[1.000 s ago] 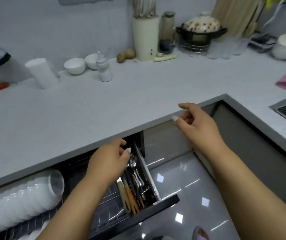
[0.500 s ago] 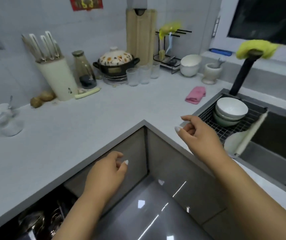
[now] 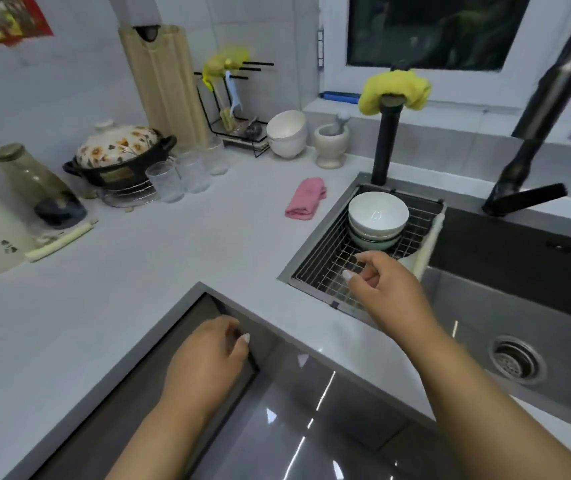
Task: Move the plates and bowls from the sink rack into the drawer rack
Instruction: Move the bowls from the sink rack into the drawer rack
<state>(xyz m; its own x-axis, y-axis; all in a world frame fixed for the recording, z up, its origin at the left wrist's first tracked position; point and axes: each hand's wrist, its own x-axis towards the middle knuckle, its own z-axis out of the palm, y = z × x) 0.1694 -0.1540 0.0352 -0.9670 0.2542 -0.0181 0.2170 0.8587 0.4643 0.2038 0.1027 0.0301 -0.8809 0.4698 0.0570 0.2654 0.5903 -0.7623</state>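
A stack of bowls (image 3: 378,220) sits upright at the far end of the sink rack (image 3: 325,268), the wire grid set into the left part of the sink (image 3: 519,306). A pale plate (image 3: 426,244) leans on edge against the rack's right side, partly hidden behind the right hand (image 3: 386,289). That hand hovers over the near part of the rack, empty, its fingers (image 3: 363,261) loosely curled and slightly apart, thumb forward, just short of the bowls and beside the plate.

The left hand (image 3: 208,362) hangs low in front of the worktop (image 3: 138,271) corner, empty too, fingers half curled and holding nothing. The drawer rack is out of view.

The step in hand looks like the reach for the next piece. The next move calls for the right hand to go on to the bowl stack or the plate and close on a rim; the stack may want both hands, or taking the top bowl alone. The leaning plate could slide if nudged.
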